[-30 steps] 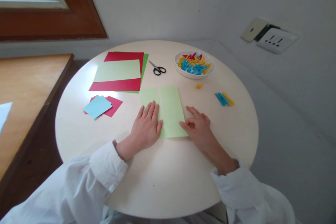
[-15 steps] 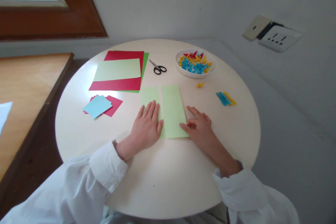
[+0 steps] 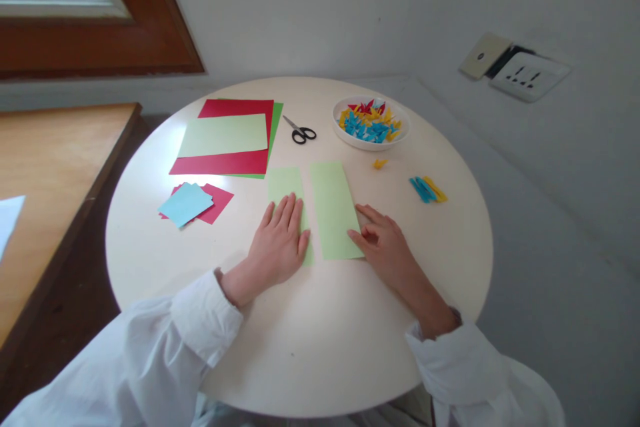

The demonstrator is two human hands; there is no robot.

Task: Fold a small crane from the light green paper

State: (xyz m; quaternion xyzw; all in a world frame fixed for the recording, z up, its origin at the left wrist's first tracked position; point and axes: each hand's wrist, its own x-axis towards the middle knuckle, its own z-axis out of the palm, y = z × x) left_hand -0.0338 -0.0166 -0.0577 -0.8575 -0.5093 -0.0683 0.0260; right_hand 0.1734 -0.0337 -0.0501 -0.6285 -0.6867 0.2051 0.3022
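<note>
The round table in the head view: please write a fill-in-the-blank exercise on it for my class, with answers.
1. The left hand and right hand touch paper coloured pale ____.
2. The black-handled scissors lie to the ____ of the white dish.
3. The lone folded piece in front of the dish is coloured ____.
Missing words: green; left; yellow.

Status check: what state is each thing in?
Left pale green paper rectangle, partly under left hand.
Right pale green paper rectangle, separate, touched by right hand.
Black-handled metal scissors, unheld, seemingly shut.
Round white dish, holding folded blue, yellow, red paper pieces.
Small yellow folded paper piece, outside the dish.
Blue and yellow folded paper strips, grouped.
Light blue and red paper cards, overlapping.
Red, green, pale green paper sheets, stacked.
</note>
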